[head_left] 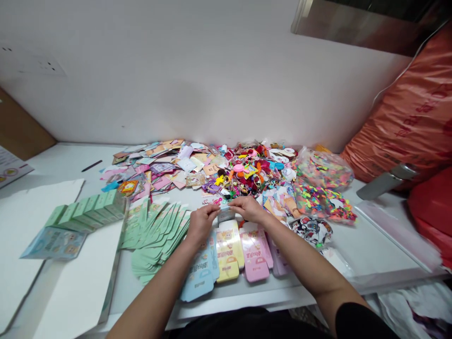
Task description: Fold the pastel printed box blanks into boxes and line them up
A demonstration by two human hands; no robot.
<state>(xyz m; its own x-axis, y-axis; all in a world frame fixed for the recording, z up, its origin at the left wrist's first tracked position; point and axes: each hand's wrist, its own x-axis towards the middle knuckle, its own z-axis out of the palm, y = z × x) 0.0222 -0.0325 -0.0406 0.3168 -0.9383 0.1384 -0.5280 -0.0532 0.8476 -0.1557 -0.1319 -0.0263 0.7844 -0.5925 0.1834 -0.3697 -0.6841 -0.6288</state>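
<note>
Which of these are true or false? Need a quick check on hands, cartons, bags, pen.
1. The left hand and right hand pinch one small pale item between them. True.
2. The flat green cartons fan out to the right of the hands. False: they lie to the left.
3. A yellow carton lies flat between a blue carton and a pink carton. True.
4. The clear bags of coloured bits sit at the table's left edge. False: they are on the right.
5. A black pen lies left of the hands. True.

A black short-sleeved top (363,322), with arms (300,263) bare to left hand (201,225) and right hand (249,209).
</note>
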